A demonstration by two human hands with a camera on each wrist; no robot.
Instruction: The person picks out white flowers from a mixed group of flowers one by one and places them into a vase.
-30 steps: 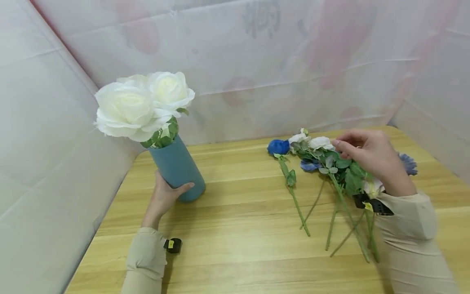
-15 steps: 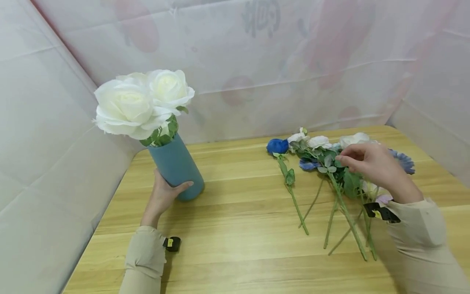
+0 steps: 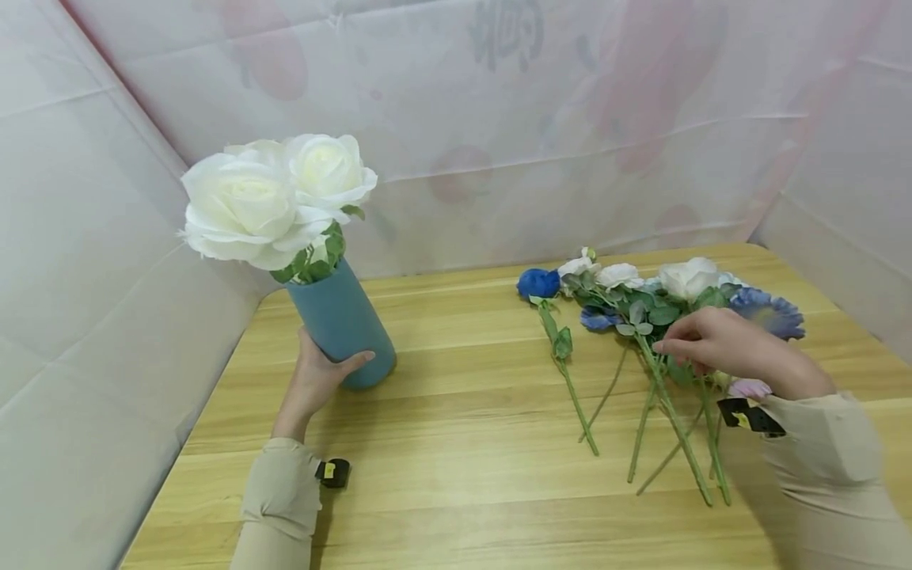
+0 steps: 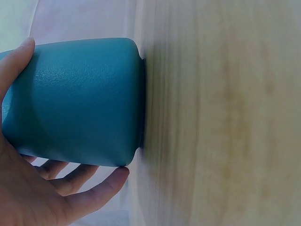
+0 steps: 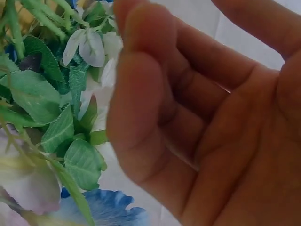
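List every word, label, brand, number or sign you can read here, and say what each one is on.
None can be read for certain.
Back sheet: faint grey characters, too blurred to read.
Left wrist's black device: yellow label, too small to read.
Right wrist's black device: yellow label, too small to read.
Vase: no text visible.

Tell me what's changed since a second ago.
The right hand drew back toward the stem ends, uncovering a white flower; nothing was visibly taken hold of or let go. The left hand, gripping the blue vase with its white roses, stayed put.
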